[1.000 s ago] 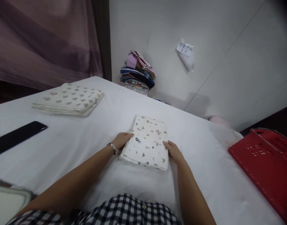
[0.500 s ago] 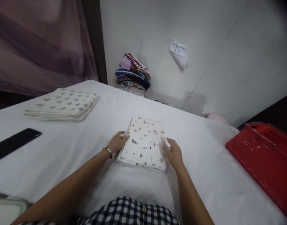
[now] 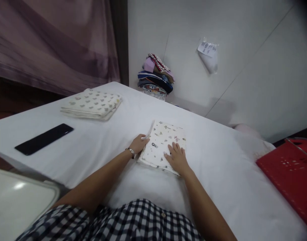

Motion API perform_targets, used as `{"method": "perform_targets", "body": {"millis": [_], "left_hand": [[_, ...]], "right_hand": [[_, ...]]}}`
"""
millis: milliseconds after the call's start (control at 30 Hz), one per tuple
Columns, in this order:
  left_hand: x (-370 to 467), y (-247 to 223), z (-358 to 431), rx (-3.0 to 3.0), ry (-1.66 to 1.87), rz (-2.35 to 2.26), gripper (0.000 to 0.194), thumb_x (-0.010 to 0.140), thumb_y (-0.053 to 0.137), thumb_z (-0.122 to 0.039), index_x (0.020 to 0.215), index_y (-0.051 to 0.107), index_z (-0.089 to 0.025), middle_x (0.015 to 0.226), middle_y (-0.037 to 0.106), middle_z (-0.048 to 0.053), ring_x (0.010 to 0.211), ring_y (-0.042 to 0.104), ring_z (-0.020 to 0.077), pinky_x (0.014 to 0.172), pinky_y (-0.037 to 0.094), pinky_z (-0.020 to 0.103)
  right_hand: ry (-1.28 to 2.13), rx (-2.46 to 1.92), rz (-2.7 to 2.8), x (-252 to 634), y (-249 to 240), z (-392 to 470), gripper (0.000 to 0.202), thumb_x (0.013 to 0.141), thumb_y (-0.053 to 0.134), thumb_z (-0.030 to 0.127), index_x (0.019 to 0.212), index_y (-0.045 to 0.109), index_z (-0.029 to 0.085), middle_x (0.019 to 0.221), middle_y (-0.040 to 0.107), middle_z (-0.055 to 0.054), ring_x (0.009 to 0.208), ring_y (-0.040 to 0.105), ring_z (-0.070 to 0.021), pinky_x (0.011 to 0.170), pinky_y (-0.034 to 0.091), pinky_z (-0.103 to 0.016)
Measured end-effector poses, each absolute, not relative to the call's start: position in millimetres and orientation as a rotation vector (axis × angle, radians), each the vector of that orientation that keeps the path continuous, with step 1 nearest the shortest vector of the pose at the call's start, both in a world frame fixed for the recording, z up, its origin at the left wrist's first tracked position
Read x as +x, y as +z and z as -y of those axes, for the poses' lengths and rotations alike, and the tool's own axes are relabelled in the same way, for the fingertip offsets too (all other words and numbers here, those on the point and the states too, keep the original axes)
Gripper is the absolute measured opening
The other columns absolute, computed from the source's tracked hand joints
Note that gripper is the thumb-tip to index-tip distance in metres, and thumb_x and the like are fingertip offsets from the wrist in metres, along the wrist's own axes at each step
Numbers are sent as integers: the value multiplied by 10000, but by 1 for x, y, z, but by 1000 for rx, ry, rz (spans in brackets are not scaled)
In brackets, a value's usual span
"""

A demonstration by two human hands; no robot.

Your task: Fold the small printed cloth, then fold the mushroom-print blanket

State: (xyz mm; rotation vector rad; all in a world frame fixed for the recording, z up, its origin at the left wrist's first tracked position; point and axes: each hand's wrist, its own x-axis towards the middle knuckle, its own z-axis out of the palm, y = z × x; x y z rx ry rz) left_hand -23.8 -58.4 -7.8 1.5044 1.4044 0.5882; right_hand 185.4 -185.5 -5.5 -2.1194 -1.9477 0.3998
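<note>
In front of me a folded white cloth (image 3: 160, 142) with small printed figures lies flat on the white-covered table. My left hand (image 3: 138, 144), with a metal bracelet at the wrist, grips its left edge; the thumb is on top and the other fingers are partly hidden at the side. My right hand (image 3: 177, 158) rests flat on the cloth's right part, fingers spread. Farther left lies a thicker folded cream cloth (image 3: 93, 104) with grey printed shapes, apart from both hands.
A black phone-like slab (image 3: 44, 139) lies on the white table cover (image 3: 98, 140) at left. A red plastic basket (image 3: 284, 167) stands at right. Folded fabrics (image 3: 156, 78) are piled by the wall beyond. A pale, rounded-corner surface (image 3: 20, 197) is at lower left.
My right hand has moved from the cloth's right edge onto its top and now lies flat there. My left hand stays at the left edge. The view has swung left.
</note>
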Motion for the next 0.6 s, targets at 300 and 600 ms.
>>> {"method": "perform_targets", "body": {"millis": [300,600], "left_hand": [[-45,5,83,974,510,-1069,565,654,665,-465,1072,488,-129,800,618,46,683,591,154,649,461,282],[-65,-1,91,1050,514,-821,712,592,751,-279,1202,404,-156,914,619,57,751,581,152,700,434,296]], "right_hand": [[346,-1644,1806,154,16,182,263,850,470,320,1031,629,215,1093,610,-66,1061,512,-195,948,376,-368],[313,-1527,1966,94,24,188,162,830,546,326,931,602,213,844,596,-36,830,525,-179,757,417,-314]]}}
